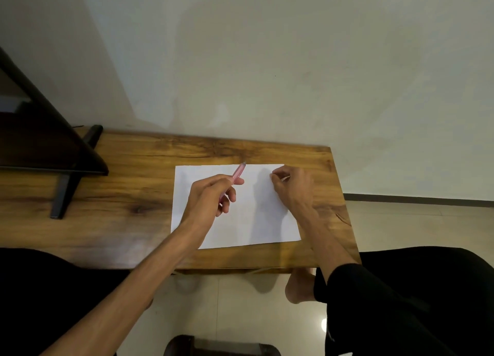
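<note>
Black-clothed legs flank my view, with both grips over a white sheet on the table.
The left grip clasps a pink pen, its upper end slanting to the sheet's far edge; the right grip pinches a small pale piece by the far right corner, too small for me to name. Both forearms cross the sheet's edges and hide parts of it. A dark stand rests on the table's left, well apart.

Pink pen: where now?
Head view, centre: the pink pen is gripped in the left hand above the far edge of the white paper, left of the right hand, which pinches a small pale piece.
</note>
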